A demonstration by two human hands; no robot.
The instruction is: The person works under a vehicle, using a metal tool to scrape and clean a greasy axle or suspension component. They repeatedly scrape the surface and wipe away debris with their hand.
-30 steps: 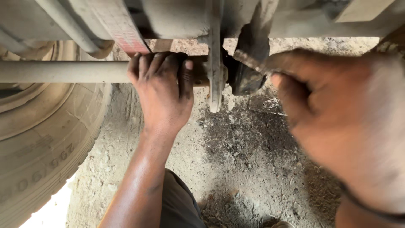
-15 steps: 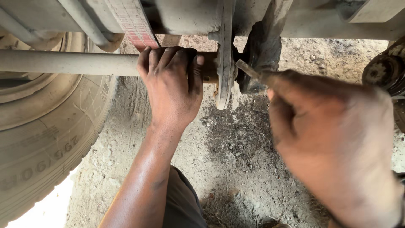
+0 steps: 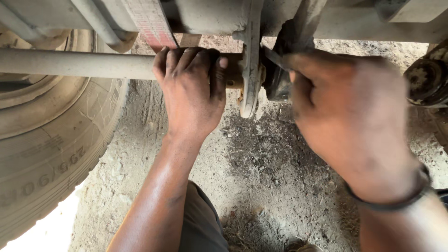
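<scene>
Two hands at work under the vehicle, both at the joint where the dusty shaft meets the upright flange plate.

Left hand: fingers curled over the top of the shaft, closed around it, thumb tip just short of the flange plate. A firm steadying grip, as far as I can judge.

Right hand: blurred. It is closed around a thin metal tool, whose tip pokes out past the fingertips toward the dark coupling just on the far side of the flange plate. I cannot tell what kind of tool it is, nor whether its tip touches the coupling.

Progress, my reading only: the shaft sits in line, butted against the flange plate, and no loose bolts or removed parts show near either hand. So the joint looks assembled, with work on it in hand rather than finished. What remains I cannot tell; the fasteners are hidden behind the right fingers.

Surroundings: large tyre beyond the left wrist; oil-stained dirt ground below both hands.
</scene>
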